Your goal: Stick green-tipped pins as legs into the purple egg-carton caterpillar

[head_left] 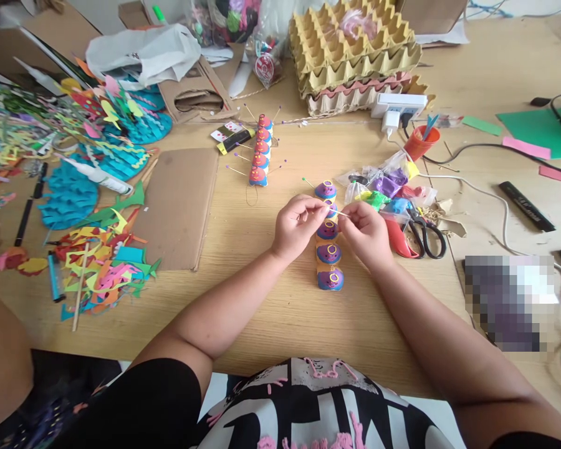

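Note:
My left hand (298, 226) and my right hand (367, 234) are close together, each with its fingers pinched on one end of a thin white stick (337, 212). Below them on the table lies a strip of egg-carton cups (330, 254) painted purple and blue, with yellow rings and small faces on its bumps. Part of the strip is hidden behind my fingers. A stick with a green tip (308, 182) pokes out at its far end. Farther back stands a similar red and blue egg-carton strip (260, 149), with purple-tipped sticks along both sides.
Black-handled scissors (425, 237) and bags of coloured clay (390, 184) lie right of my hands. Stacked egg trays (355, 56) and a power strip (399, 103) stand behind. Left are a cardboard sheet (177, 206), paper scraps (110, 268) and another person's arm (2, 362).

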`<state>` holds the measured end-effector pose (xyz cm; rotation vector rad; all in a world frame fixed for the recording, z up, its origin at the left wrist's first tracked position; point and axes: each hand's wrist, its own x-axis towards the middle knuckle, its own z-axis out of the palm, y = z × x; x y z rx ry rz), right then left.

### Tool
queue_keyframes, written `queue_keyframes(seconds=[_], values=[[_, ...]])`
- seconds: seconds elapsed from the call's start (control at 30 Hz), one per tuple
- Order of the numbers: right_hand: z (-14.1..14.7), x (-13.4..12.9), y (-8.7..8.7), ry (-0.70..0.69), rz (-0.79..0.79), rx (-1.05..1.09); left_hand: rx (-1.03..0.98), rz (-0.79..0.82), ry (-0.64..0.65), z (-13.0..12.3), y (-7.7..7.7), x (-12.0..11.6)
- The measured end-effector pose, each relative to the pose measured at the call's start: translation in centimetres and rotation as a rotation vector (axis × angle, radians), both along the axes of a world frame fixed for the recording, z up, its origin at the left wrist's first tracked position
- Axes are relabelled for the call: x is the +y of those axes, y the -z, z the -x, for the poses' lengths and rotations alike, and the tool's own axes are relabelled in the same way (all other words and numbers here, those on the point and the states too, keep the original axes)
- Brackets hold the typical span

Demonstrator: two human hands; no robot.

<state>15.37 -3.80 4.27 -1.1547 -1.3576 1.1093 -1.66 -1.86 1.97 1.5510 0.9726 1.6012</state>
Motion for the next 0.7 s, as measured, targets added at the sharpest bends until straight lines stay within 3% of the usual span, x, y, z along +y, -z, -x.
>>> queue_keyframes(seconds=[0.2,0.37,0.5,0.7], values=[[-0.7,1.3,0.1,0.016,0.153,0.391,-0.376,0.311,-0.064,-0.4,0.8,1.1],[-1.8,2.2,0.0,0.012,0.361,0.602,-0.371,0.354,-0.026,-0.4,1.1,1.2],[-1.4,1.9,-0.1,-0.067,0.349,0.512,-0.367,0.355,0.000,-0.4,0.9,1.0],[-0.3,0.9,0.1,-0.102,0.112,0.212,-0.435,0.409,0.053,-0.7,-0.5,0.3]])
